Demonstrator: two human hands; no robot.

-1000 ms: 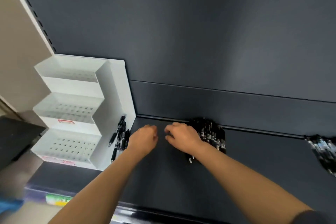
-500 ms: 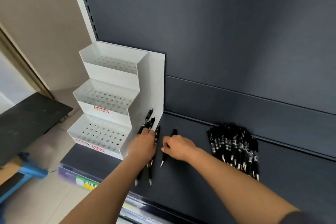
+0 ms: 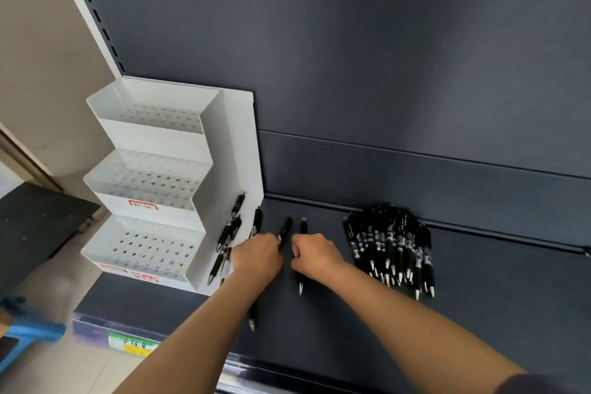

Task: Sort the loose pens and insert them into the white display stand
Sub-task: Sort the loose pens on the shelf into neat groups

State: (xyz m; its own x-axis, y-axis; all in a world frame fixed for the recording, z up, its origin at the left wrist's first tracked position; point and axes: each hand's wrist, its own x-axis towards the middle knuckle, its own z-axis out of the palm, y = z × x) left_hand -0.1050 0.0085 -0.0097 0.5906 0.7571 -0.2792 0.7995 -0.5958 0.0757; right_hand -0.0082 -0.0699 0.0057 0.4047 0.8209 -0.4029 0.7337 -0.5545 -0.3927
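Midway, right hand (image 3: 315,254) grips a pen (image 3: 303,226) (between stand (image 3: 238,150) and pile (image 3: 390,243)).

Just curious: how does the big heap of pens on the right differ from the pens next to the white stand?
The heap is many pens packed side by side; the loose pens by the white stand are few and scattered. The heap sits clear of the stand; some loose pens rest against it. Both are black, silver-tipped.

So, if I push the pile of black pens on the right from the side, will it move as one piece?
Probably not: the pile of pens lies loose with no band visible, so it would likely spread. The round barrels may roll on the smooth shelf. Each pen looks thin and stiff, likely light.
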